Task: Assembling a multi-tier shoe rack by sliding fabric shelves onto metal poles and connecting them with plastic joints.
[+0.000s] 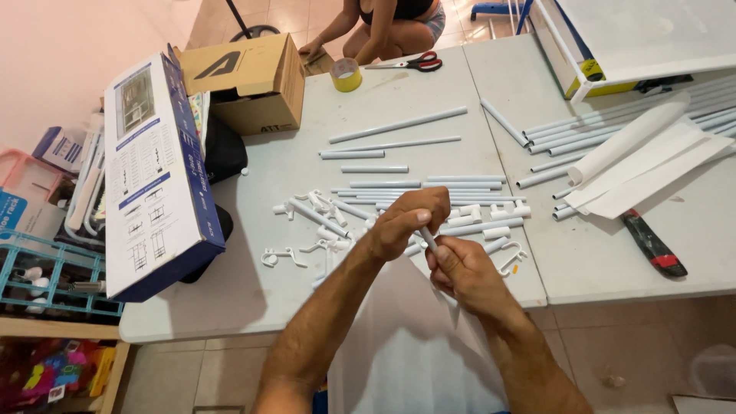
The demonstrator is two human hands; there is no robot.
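Note:
My left hand (406,221) and my right hand (460,268) meet over the near edge of a grey table (253,284). Both grip one short white tube (428,238), the left hand closed over its upper end, the right hand around its lower part. Just beyond my hands lie several white tubes (429,184) and small white plastic connectors (310,203) spread on the table. A white sheet (406,345) hangs below my forearms.
A blue and white carton (157,169) and a brown cardboard box (245,80) stand at the left. Yellow tape (346,74) and red scissors (414,63) lie at the far edge, where another person crouches. More tubes, rolled white sheet (636,146) and a red-black tool (653,245) lie on the right table.

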